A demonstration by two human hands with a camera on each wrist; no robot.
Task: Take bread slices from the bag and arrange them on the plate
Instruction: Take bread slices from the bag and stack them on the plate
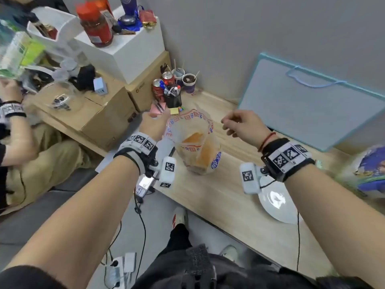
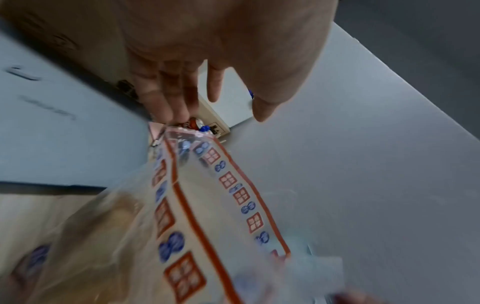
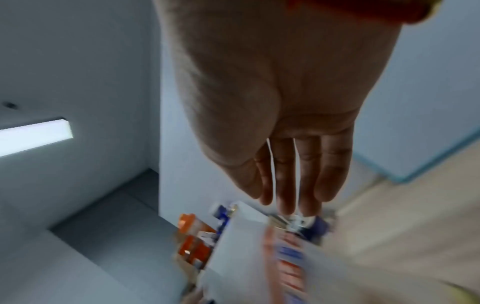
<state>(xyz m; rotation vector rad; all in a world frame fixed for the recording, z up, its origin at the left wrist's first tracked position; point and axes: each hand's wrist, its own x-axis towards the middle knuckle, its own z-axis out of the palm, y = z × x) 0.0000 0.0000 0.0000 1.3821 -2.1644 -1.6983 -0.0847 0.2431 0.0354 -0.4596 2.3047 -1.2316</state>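
Note:
A clear bread bag (image 1: 194, 130) with red and blue print stands open-topped on the wooden table (image 1: 218, 197); brown-crusted bread slices (image 1: 205, 154) show inside it. My left hand (image 1: 155, 117) is at the bag's left rim. In the left wrist view its fingers (image 2: 166, 98) are straight, their tips just above the bag's printed edge (image 2: 205, 205), pinching nothing. My right hand (image 1: 228, 125) hovers right of the bag, apart from it and holding nothing; its fingers (image 3: 306, 174) hang loosely. A white plate (image 1: 279, 205) lies near the front edge, partly hidden under my right wrist.
A pen holder (image 1: 173, 99), soda cans (image 1: 158, 88) and cups (image 1: 188, 81) crowd the corner behind the bag. Cardboard boxes (image 1: 108, 115) stand left. A grey blue-edged bag (image 1: 312, 105) leans on the wall. A colourful package (image 1: 370, 170) lies right. Another person (image 1: 14, 130) sits left.

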